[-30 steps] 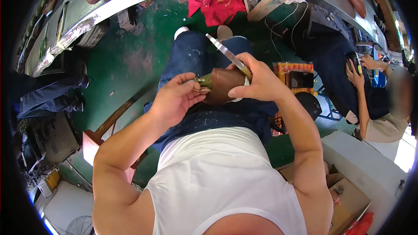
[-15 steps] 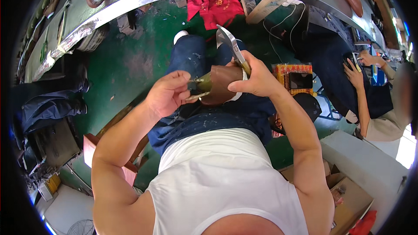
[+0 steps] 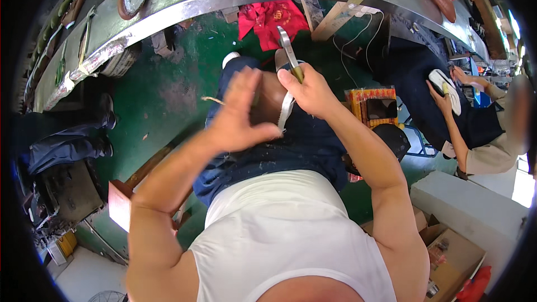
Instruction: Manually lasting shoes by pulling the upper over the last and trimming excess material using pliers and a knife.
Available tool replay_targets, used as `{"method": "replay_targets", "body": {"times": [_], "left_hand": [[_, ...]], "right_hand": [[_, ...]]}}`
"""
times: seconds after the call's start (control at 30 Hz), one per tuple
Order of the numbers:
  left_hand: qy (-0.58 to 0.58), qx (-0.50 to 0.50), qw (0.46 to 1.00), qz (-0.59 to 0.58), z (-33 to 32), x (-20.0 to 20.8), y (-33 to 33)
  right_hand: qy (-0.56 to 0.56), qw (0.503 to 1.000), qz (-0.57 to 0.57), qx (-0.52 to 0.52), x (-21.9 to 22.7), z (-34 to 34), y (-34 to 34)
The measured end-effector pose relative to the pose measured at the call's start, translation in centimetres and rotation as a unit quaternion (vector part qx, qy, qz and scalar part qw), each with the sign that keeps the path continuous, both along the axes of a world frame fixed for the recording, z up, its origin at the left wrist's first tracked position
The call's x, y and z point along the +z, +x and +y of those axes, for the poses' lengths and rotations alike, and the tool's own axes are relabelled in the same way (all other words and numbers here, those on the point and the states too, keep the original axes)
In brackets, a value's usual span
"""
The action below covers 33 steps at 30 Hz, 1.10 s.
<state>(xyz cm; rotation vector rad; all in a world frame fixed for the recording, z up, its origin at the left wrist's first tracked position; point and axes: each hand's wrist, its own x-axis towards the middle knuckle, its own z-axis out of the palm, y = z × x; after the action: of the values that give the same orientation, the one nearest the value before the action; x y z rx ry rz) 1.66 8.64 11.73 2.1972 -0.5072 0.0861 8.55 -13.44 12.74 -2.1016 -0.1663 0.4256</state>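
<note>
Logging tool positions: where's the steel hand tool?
Head view, upper centre: the steel tool is in the right hand, beside the brown leather shoe, tip toward the red garment.

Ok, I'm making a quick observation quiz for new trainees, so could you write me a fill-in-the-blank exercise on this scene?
1. The person's ____ hand holds the metal tool.
2. The leather piece between the person's two hands is coloured ____.
3. The red cloth lies on a floor that is mostly ____.
4. The person's sleeveless shirt is coloured ____.

Missing words: right; brown; green; white.
</note>
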Motion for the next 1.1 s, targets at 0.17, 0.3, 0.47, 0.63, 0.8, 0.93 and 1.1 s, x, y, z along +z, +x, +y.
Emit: {"method": "replay_targets", "body": {"times": [0.17,0.3,0.47,0.63,0.8,0.93,1.1], "left_hand": [[-0.385,0.026,0.905,0.181,-3.1,-3.3,2.6],[-0.489,-0.058,0.835,0.247,-1.0,-3.8,4.6],[-0.421,-0.075,0.867,0.256,-1.0,-5.2,5.2],[-0.299,-0.030,0.930,0.214,-2.1,-5.3,6.3],[-0.301,-0.030,0.937,0.178,-2.7,-4.8,5.7],[-0.237,-0.039,0.945,0.223,-1.8,-4.6,6.5],[-0.223,-0.010,0.949,0.223,-1.6,-5.8,7.8]], "right_hand": [[0.071,0.993,0.091,0.024,2.3,0.4,0.0],[0.261,0.963,0.067,0.030,2.3,-3.0,-2.7],[0.098,0.980,0.165,0.049,1.4,-4.9,-7.9],[0.127,0.970,0.200,0.060,-0.2,-4.3,-7.6],[0.219,0.951,0.214,0.038,-1.3,-3.6,-6.2],[0.257,0.905,0.339,0.020,0.2,-3.6,-3.8],[0.051,0.966,0.234,0.100,-0.7,-3.5,-1.2]]}}
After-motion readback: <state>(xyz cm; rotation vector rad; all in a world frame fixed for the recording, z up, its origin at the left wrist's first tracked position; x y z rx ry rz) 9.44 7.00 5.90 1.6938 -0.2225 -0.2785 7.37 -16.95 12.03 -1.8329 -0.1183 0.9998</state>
